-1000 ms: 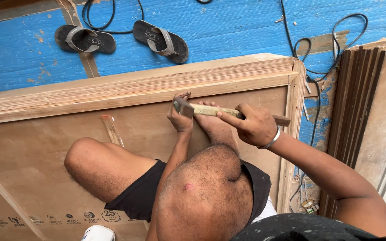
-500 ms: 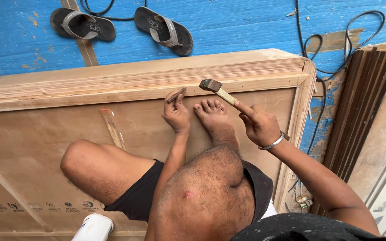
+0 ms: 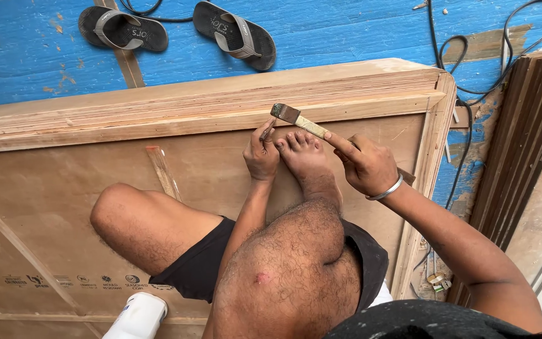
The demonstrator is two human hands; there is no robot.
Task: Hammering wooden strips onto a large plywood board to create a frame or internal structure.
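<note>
My right hand grips a hammer by its pale wooden handle, with the metal head raised just above my left fingertips. My left hand pinches a small nail upright against the inner edge of the wooden frame. My bare foot rests on the plywood panel between both hands. I squat on the panel with my knees bent.
A pair of dark sandals lies on the blue painted boards beyond the frame. Black cables trail at the upper right. Stacked dark wooden strips lean along the right. A white bottle stands near my thigh.
The hammer has swung from lying flat over my left hand to tilted, head up, then come down close to the nail. My left hand stays pinched at the frame edge.
</note>
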